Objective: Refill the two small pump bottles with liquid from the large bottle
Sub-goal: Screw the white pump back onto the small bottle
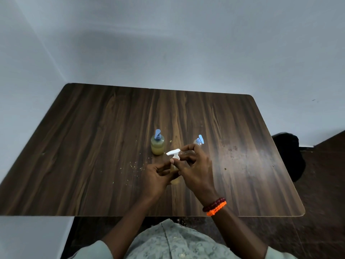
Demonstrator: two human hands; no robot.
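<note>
Head view: mid-table, your left hand (pixel 155 176) grips the light, likely slippery bottle (pixel 175 179); right hand (pixel 194 169) fingers pinch its white pump (pixel 173 152) collar. Hold low.

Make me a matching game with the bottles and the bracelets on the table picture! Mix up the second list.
Things:
1. bottle with the white pump
2. left blue-pump bottle
3. right blue-pump bottle
4. bracelets

Places:
A. partly hidden behind the right hand
B. on the right wrist
C. held between both hands
D. standing alone, holding yellowish liquid

Pairs: 1-C, 2-D, 3-A, 4-B. The left hand holds the bottle's body.
</note>
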